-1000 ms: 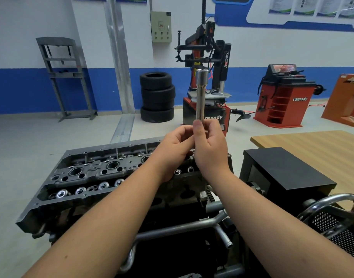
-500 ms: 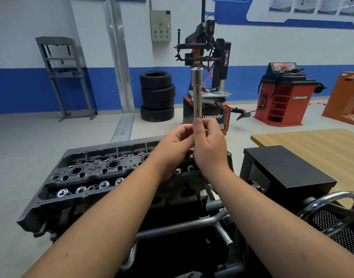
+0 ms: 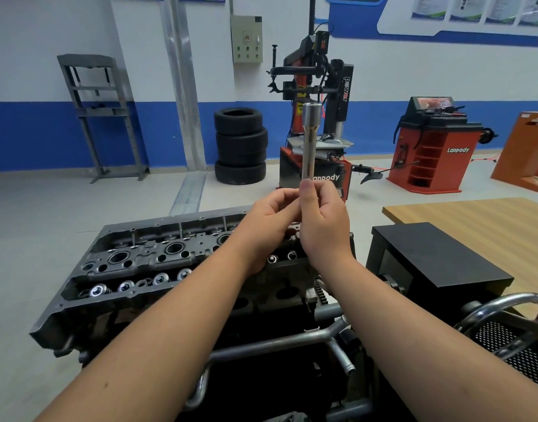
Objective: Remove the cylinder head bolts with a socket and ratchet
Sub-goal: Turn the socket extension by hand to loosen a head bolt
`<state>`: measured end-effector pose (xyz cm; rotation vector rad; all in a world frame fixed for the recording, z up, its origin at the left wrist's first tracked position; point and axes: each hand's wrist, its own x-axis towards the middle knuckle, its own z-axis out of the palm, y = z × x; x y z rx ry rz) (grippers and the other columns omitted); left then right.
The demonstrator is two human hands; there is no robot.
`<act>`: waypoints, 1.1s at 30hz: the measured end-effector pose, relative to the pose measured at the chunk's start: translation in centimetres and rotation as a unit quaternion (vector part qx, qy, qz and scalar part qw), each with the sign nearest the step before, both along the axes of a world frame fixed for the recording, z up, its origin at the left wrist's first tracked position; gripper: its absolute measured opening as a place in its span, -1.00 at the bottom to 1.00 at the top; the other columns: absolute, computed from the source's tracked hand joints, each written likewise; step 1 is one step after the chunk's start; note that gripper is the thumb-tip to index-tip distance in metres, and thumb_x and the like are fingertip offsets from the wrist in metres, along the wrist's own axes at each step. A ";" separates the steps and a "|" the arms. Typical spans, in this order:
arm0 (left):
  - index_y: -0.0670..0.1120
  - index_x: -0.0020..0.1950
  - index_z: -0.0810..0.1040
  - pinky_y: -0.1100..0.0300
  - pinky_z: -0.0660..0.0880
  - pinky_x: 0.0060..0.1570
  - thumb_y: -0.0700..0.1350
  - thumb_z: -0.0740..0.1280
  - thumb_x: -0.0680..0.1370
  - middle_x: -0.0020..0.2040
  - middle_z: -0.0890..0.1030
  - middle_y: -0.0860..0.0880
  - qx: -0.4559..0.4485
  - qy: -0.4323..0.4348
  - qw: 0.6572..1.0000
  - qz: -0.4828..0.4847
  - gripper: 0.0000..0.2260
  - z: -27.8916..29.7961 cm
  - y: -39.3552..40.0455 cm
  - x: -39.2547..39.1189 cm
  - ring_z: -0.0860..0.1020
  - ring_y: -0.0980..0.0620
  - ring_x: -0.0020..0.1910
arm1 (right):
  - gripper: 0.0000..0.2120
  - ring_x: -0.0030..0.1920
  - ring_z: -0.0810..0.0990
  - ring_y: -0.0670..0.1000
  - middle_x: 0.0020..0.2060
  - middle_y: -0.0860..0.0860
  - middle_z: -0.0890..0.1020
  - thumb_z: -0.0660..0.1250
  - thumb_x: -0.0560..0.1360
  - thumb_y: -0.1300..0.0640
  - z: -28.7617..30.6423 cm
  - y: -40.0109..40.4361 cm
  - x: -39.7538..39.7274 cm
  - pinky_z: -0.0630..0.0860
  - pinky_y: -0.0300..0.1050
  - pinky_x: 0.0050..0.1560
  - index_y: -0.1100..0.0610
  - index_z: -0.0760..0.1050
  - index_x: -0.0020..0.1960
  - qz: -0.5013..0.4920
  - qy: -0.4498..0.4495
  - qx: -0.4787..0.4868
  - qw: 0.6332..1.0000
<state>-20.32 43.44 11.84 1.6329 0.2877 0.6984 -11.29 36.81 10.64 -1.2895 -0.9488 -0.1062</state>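
at the left stood the cylinder head (image 3: 146, 263), bare on top, its bores and valve springs showing, sitting on a stand with chrome tubing (image 3: 280, 342) below. above its right end, the left hand (image 3: 270, 214) was curled, fingertips closed on the lower end of the long socket (image 3: 309, 141); what lay under that hand could not be seen. just right of it, touching, the right hand (image 3: 325, 220) pinched the same lower end between thumb and fingers, so the socket stood upright in the air, its open end uppermost, well above the head. no ratchet was in view. the socket looked like polished steel: stiff, fairly heavy for its bulk, and slick, so a grip low on the shank with both hands, as here, seemed the safest; it would likely slip if held by smooth fingertips alone. to the far right sat a black box (image 3: 438, 263) and a wooden counter (image 3: 481, 223).
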 end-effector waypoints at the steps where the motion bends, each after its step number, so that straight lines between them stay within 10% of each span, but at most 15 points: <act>1: -0.04 0.30 0.59 0.13 0.64 0.11 -0.02 0.27 0.70 0.10 0.73 -0.01 -0.003 0.002 1.000 -0.001 -0.77 0.0 0.0 0.0 0.69 0.06 0.11 | -0.75 -0.20 0.57 -0.22 -0.26 -0.13 0.59 0.15 0.68 -0.08 0.0 0.0 0.1 0.47 -0.35 -0.22 -0.03 0.50 -0.08 0.002 0.005 -0.002 1.000; 19: -0.06 0.30 0.60 0.21 0.64 0.05 -0.01 0.22 0.72 0.08 0.74 0.01 -0.009 0.013 1.000 -0.009 -0.74 0.2 -0.2 -0.1 0.69 0.09 0.09 | -0.74 -0.16 0.58 -0.17 -0.22 -0.09 0.61 0.14 0.68 -0.06 0.1 0.1 -0.1 0.51 -0.25 -0.15 -0.09 0.51 -0.12 -0.004 -0.009 0.001 1.000; 26: -0.08 0.25 0.61 -0.27 0.54 0.24 -0.01 0.36 0.65 0.09 0.73 -0.06 0.017 0.017 0.999 0.030 -0.77 0.2 -0.1 -0.1 0.66 -0.15 0.15 | -0.80 -0.17 0.60 -0.22 -0.21 -0.14 0.57 0.26 0.53 -0.25 0.1 0.0 -0.2 0.52 -0.33 -0.18 -0.15 0.39 -0.01 0.001 0.004 0.007 1.000; 33: -0.07 0.31 0.61 0.05 0.62 0.16 -0.01 0.27 0.70 0.12 0.73 -0.06 -0.016 0.016 1.000 0.004 -0.74 0.2 -0.1 -0.1 0.67 -0.04 0.16 | -0.80 -0.15 0.58 -0.23 -0.22 -0.14 0.60 0.16 0.68 -0.05 -0.1 0.1 0.0 0.47 -0.37 -0.17 -0.12 0.48 -0.08 0.002 -0.010 -0.001 1.000</act>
